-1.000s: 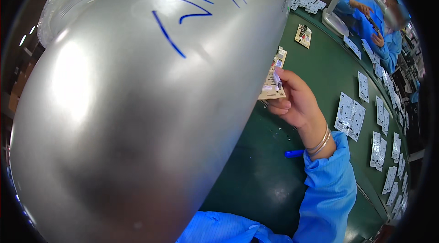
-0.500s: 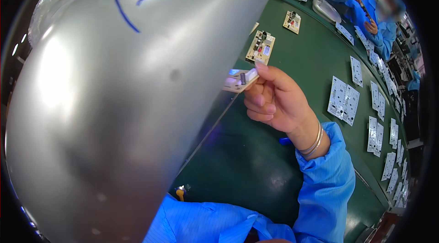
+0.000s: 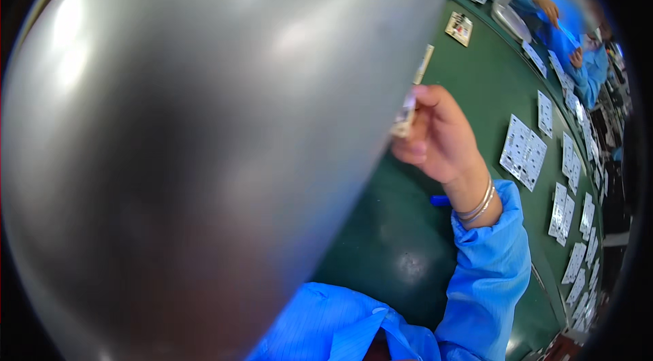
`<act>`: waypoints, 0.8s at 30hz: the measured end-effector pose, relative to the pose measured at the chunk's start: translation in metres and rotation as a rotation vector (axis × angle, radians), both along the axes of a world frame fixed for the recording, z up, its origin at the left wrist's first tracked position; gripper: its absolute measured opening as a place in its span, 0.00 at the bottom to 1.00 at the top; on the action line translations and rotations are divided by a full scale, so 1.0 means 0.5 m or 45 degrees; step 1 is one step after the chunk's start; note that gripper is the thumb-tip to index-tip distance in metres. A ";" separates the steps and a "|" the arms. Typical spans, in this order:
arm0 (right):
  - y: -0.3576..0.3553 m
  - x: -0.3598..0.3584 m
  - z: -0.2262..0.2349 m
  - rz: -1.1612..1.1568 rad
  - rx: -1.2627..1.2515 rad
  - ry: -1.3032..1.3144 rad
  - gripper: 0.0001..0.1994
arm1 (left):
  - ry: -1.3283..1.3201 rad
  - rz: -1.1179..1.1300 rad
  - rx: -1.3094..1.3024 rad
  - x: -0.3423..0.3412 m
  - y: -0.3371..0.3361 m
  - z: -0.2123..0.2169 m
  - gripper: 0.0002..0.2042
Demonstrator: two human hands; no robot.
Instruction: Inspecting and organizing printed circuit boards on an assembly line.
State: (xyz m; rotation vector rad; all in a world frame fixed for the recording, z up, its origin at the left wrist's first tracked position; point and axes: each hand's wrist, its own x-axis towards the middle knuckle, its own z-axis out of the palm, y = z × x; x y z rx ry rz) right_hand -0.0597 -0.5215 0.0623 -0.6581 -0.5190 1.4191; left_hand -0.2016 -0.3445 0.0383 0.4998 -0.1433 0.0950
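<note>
My right hand (image 3: 443, 135) is raised above the green table (image 3: 476, 75), its fingers pinched on a small white part (image 3: 406, 116) held edge-on. Thin bangles circle the wrist above a blue sleeve. A large grey curved sheet (image 3: 204, 143) fills the left and middle of the picture, very close to the camera, and hides my left hand. A small circuit board (image 3: 423, 64) peeks out beside the sheet's edge, just beyond my fingers.
Another small board (image 3: 459, 27) lies farther back. Rows of white panel boards (image 3: 522, 151) run along the table's right side. A blue pen (image 3: 441, 200) lies under my wrist. A co-worker in blue (image 3: 561, 28) sits at the far right behind a clear tray.
The grey sheet has swung further across, its blue pen marks now out of view. My right hand has lifted the small white part off the board and brought it up nearer to me.
</note>
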 end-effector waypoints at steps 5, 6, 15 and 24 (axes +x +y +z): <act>0.019 0.017 -0.019 -0.218 -0.160 0.122 0.13 | -0.254 -0.066 0.149 -0.005 -0.011 -0.026 0.23; 0.024 0.019 -0.028 -0.240 -0.156 0.111 0.12 | -0.325 -0.097 0.203 -0.005 -0.009 -0.031 0.23; -0.016 0.054 -0.032 0.175 0.083 0.303 0.12 | -0.147 -0.110 0.153 -0.014 -0.049 -0.008 0.23; -0.093 0.161 -0.053 -0.940 -0.117 -0.238 0.05 | 0.225 -0.046 0.379 -0.009 -0.071 -0.012 0.14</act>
